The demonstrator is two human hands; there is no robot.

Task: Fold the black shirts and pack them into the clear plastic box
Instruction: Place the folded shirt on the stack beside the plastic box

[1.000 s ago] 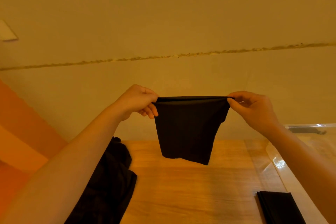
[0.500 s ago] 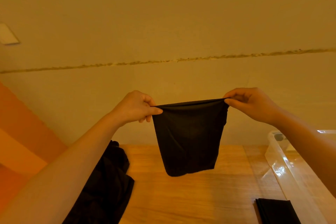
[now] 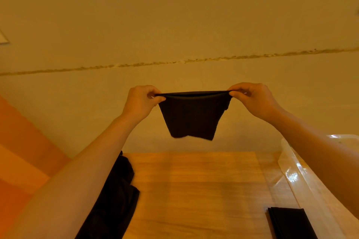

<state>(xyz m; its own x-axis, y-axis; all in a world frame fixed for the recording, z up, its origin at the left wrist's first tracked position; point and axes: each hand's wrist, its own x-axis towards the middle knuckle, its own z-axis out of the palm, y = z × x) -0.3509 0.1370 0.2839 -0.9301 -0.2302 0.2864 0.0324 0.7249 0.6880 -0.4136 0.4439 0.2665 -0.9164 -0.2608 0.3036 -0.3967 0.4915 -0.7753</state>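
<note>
Now | left hand (image 3: pixel 140 102) pinched shirt's (image 3: pixel 193 115) left top corner | right hand (image 3: pixel 252 100) pinched right top corner | shirt hung folded in air, above table (image 3: pixel 194 190), clear of it | black pile (image 3: pixel 118 196) on table's left edge | folded shirt (image 3: pixel 289 223) and box (image 3: pixel 303 178) at table's right

Shirt (image 3: pixel 191 114) hangs above table (image 3: pixel 194 190), pile (image 3: pixel 114 200) left, box (image 3: pixel 310 190) right.
</note>
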